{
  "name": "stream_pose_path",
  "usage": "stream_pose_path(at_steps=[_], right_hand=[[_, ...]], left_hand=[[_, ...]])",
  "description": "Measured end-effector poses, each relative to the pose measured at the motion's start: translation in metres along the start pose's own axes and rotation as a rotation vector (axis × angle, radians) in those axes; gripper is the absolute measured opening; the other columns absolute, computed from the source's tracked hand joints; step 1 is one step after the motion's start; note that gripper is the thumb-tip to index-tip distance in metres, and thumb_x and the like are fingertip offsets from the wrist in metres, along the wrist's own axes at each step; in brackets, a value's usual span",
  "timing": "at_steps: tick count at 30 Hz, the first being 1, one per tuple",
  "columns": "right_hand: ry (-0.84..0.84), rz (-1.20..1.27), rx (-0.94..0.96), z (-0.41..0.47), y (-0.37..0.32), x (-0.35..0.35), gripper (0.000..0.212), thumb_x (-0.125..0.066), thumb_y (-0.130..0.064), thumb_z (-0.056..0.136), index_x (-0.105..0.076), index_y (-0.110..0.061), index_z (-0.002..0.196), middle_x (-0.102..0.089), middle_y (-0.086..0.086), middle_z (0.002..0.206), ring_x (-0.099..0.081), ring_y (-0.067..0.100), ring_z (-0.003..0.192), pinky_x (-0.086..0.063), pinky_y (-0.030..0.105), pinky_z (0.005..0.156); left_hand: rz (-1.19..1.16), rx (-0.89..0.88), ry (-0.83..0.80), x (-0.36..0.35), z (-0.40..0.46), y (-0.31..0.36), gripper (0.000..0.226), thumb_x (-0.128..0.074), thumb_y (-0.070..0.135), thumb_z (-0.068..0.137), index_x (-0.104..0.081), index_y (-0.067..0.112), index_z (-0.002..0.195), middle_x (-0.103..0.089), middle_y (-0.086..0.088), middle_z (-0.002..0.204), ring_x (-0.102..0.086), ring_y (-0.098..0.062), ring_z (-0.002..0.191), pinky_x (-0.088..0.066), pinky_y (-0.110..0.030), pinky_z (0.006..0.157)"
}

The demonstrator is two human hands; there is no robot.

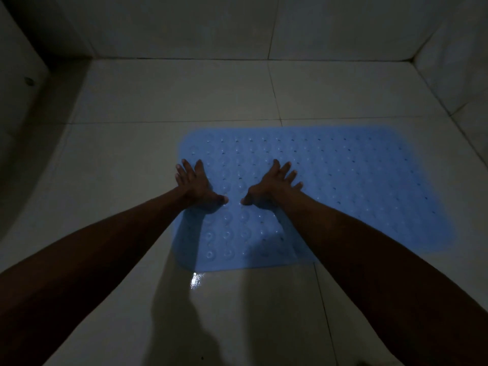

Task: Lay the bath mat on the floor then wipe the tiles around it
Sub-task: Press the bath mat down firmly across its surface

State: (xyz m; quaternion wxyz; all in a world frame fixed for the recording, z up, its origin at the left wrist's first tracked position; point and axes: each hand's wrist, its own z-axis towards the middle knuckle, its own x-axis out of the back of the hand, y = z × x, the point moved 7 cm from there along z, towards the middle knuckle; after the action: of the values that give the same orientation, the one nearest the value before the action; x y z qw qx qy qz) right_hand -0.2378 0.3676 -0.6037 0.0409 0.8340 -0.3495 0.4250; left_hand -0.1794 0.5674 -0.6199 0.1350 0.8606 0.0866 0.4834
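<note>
Dim pale glossy floor tiles [132, 154] carry the light blue rubber bath mat with suction dimples [343, 186] lying flat, the left hand [196, 184] and right hand [272, 184] pressing its left part with spread fingers, so wiping around it seems not started.

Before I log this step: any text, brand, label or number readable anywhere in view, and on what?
None. The blue bath mat shows only rows of round bumps and small holes, no print. The floor tiles and wall tiles are plain. The picture is dim, so any faint embossing could not be read.
</note>
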Motion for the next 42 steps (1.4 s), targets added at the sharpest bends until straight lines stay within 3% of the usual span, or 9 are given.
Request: stream_pose_path(at_steps=[4, 9, 14, 18, 26, 31, 34, 38, 42], right_hand=[[-0.036, -0.091, 0.057, 0.012, -0.007, 0.009, 0.159, -0.089, -0.057, 0.053, 0.034, -0.021, 0.146, 0.044, 0.017, 0.149, 0.032, 0.043, 0.14, 0.017, 0.066, 0.108], [-0.09, -0.074, 0.163, 0.018, 0.007, -0.001, 0.154, -0.078, -0.074, 0.054, 0.037, -0.025, 0.145, 0.047, 0.01, 0.147, 0.035, 0.037, 0.14, 0.016, 0.066, 0.109], [-0.037, -0.005, 0.168, 0.025, 0.006, -0.004, 0.128, -0.057, -0.082, 0.07, 0.027, -0.027, 0.15, 0.042, 0.006, 0.152, 0.033, 0.032, 0.142, 0.017, 0.062, 0.111], [0.007, -0.012, 0.151, 0.025, 0.004, -0.009, 0.126, -0.055, -0.082, 0.072, 0.027, -0.025, 0.15, 0.042, 0.007, 0.152, 0.034, 0.033, 0.141, 0.018, 0.061, 0.112], [0.083, -0.058, 0.115, 0.031, -0.015, 0.015, 0.145, -0.077, -0.068, 0.063, 0.028, -0.017, 0.15, 0.041, 0.016, 0.151, 0.033, 0.041, 0.14, 0.018, 0.064, 0.109], [-0.026, -0.099, 0.153, 0.039, -0.004, 0.009, 0.147, -0.067, -0.083, 0.059, 0.031, -0.019, 0.148, 0.044, 0.012, 0.15, 0.035, 0.036, 0.14, 0.017, 0.065, 0.111], [-0.034, -0.081, 0.15, 0.042, -0.007, 0.012, 0.14, -0.061, -0.085, 0.063, 0.029, -0.02, 0.149, 0.043, 0.01, 0.151, 0.035, 0.035, 0.141, 0.019, 0.063, 0.11], [-0.01, -0.025, 0.142, 0.046, -0.006, 0.011, 0.124, -0.046, -0.087, 0.072, 0.024, -0.022, 0.152, 0.041, 0.006, 0.153, 0.034, 0.031, 0.142, 0.02, 0.06, 0.112], [0.044, -0.027, 0.11, 0.047, -0.007, 0.006, 0.126, -0.05, -0.086, 0.071, 0.023, -0.022, 0.151, 0.042, 0.005, 0.152, 0.037, 0.03, 0.141, 0.022, 0.06, 0.111]], left_hand=[[-0.102, 0.023, 0.033, 0.001, 0.004, 0.001, 0.139, -0.083, 0.059, 0.055, 0.006, 0.015, 0.152, 0.025, -0.018, 0.155, 0.023, -0.038, 0.142, 0.009, -0.051, 0.115], [-0.231, 0.037, 0.176, 0.0, 0.006, 0.002, 0.111, -0.075, 0.051, 0.073, -0.007, 0.016, 0.153, 0.017, -0.016, 0.158, 0.02, -0.034, 0.144, 0.01, -0.047, 0.116], [-0.212, 0.144, 0.153, 0.0, 0.013, 0.003, 0.124, -0.08, 0.048, 0.069, 0.009, 0.02, 0.152, 0.027, -0.022, 0.153, 0.025, -0.038, 0.141, 0.011, -0.049, 0.114], [-0.129, 0.17, 0.283, 0.009, 0.014, 0.002, 0.134, -0.084, 0.05, 0.06, 0.009, 0.021, 0.152, 0.022, -0.026, 0.153, 0.019, -0.041, 0.142, 0.007, -0.051, 0.115], [-0.008, 0.067, 0.023, 0.027, 0.028, 0.018, 0.138, -0.084, 0.055, 0.059, 0.014, 0.022, 0.151, 0.027, -0.022, 0.153, 0.02, -0.044, 0.141, 0.002, -0.053, 0.115], [-0.177, 0.065, 0.058, 0.022, 0.04, 0.012, 0.13, -0.077, 0.064, 0.059, 0.002, 0.023, 0.153, 0.023, -0.016, 0.156, 0.023, -0.04, 0.141, 0.005, -0.053, 0.115], [-0.212, 0.08, 0.121, 0.024, 0.042, 0.013, 0.117, -0.077, 0.053, 0.07, -0.001, 0.021, 0.154, 0.022, -0.017, 0.156, 0.022, -0.039, 0.142, 0.007, -0.051, 0.115], [-0.218, 0.163, 0.163, 0.033, 0.039, 0.014, 0.126, -0.081, 0.047, 0.068, 0.01, 0.025, 0.152, 0.026, -0.021, 0.154, 0.022, -0.039, 0.142, 0.006, -0.05, 0.116], [-0.182, 0.183, 0.058, 0.039, 0.038, 0.016, 0.133, -0.081, 0.05, 0.067, 0.02, 0.023, 0.149, 0.034, -0.022, 0.15, 0.029, -0.04, 0.139, 0.01, -0.052, 0.115]])
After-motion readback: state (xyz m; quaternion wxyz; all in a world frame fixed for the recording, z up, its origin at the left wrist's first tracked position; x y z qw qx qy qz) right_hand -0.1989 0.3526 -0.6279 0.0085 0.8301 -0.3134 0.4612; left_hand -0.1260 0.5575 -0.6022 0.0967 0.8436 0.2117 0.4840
